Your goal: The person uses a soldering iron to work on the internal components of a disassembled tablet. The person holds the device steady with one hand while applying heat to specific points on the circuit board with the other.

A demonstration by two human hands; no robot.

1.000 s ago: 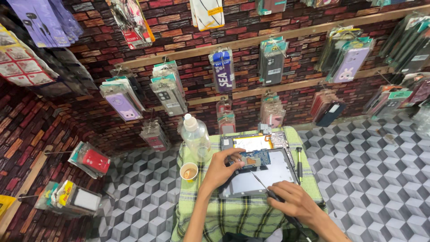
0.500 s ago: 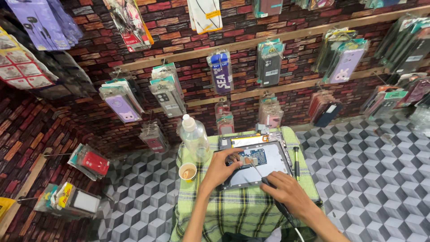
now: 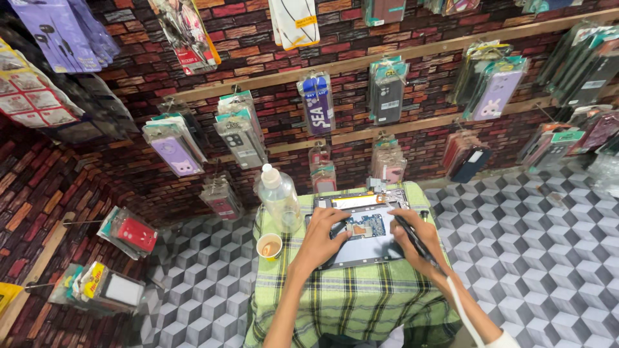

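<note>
Tablet (image 3: 364, 233) lies opened under flat left hand (image 3: 325, 235); right hand (image 3: 412, 235) grips black tool (image 3: 412, 237) beside it

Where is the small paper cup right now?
In the head view, the paper cup stands on the checked tablecloth, left of the left hand, below the clear bottle.

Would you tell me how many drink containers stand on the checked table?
2: a clear plastic bottle at the table's far left corner, and a small paper cup just in front of it. None seems hidden.

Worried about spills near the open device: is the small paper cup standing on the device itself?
No. The paper cup stands on the checked cloth, left of the opened device and apart from it.
</note>
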